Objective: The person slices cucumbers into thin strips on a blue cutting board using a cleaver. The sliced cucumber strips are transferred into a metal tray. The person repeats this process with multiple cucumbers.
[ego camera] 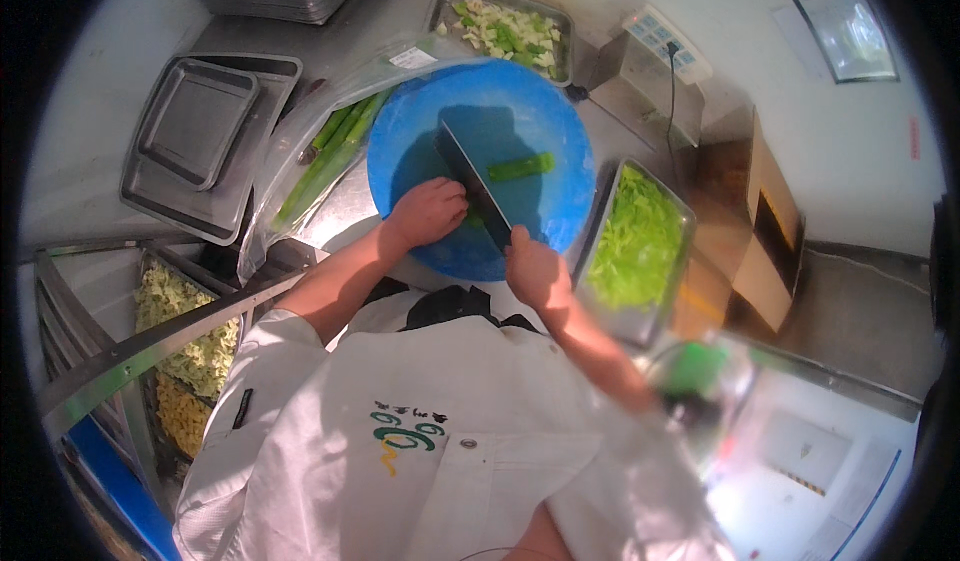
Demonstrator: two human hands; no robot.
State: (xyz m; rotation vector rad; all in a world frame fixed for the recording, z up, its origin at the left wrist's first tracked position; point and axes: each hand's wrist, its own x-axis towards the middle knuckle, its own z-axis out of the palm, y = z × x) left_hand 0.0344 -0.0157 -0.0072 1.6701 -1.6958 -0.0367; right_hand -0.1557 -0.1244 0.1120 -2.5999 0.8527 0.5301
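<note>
A round blue cutting board (420, 107) lies before me. My right hand (536, 264) grips the handle of a Chinese cleaver (469, 167), whose dark blade slants up and left across the board. Left of the blade is my left hand (429, 212), its fingers curled down on a green vegetable piece (475, 219), mostly hidden by the hand and blade. A longer green stalk piece (521, 166) rests on the board, right of the cleaver. Long green stalks (334, 152) lie in a clear plastic bag (262, 201) beside the board.
A metal tray of sliced green vegetable (637, 238) stands on the right, near a cardboard box (750, 253). Behind the board sits a tray of chopped vegetables (510, 32). A power strip (666, 41) has a hanging cord. Stacked trays (199, 122) and a metal rack (180, 332) are left.
</note>
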